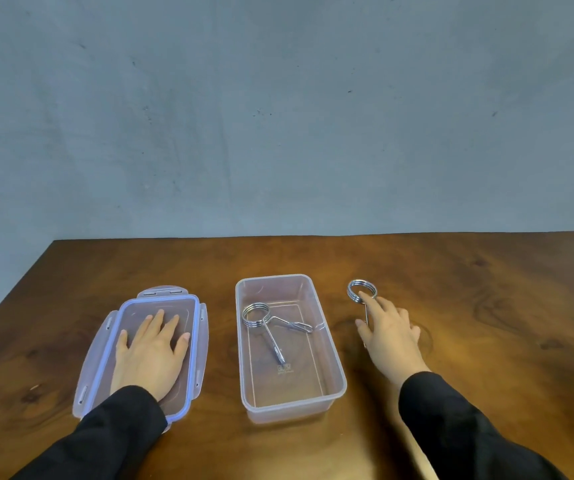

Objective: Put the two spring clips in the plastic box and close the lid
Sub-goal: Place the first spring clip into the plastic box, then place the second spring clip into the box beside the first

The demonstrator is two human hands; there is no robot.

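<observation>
A clear plastic box (336,382) stands open at the table's middle. One metal spring clip (265,318) lies inside it, coil toward the far end. The second spring clip (358,289) lies on the table to the right of the box. My right hand (387,332) rests over its handles with the index fingertip touching the coil; fingers are spread, not closed around it. The lid (194,344), clear with a blue seal and side latches, lies flat on the table to the left of the box. My left hand (150,351) lies flat on the lid, fingers apart.
The wooden table (486,289) runs wide to the right and ends at a grey wall behind. Its left edge slants close to the lid. Black sleeves cover both forearms.
</observation>
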